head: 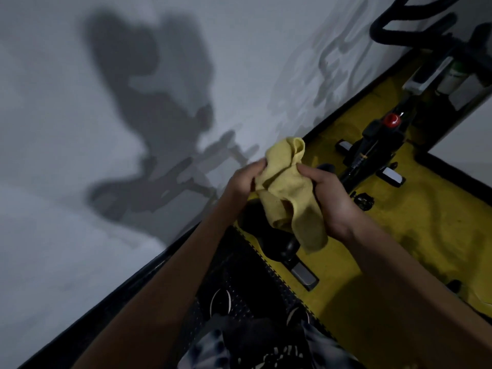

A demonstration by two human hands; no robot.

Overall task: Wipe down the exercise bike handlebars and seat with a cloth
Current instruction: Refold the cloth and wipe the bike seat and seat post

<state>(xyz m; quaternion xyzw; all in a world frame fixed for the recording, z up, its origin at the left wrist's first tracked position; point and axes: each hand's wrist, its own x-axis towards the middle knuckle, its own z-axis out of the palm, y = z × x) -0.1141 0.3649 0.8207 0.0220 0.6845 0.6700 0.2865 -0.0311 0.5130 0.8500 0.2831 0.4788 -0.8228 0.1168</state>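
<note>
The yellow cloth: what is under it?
Under the cloth, held by the left hand and right hand, shows a dark bike part, probably the seat; the cloth covers its middle.

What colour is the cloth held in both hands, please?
Yellow; the cloth shows best in the head view.

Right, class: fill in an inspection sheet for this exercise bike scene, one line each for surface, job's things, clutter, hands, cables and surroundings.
Surface: yellow mat with a black border, under the bike.
Job's things: yellow cloth, crumpled, held in the air, not touching the bike; black handlebars far off at top right; black seat just below the cloth, mostly hidden.
Clutter: nothing seen.
Hands: left hand and right hand both grip the cloth.
Cables: nothing seen.
Surroundings: pale wall carrying shadows of the person and bike; red knob on the frame; dim lighting.
</note>
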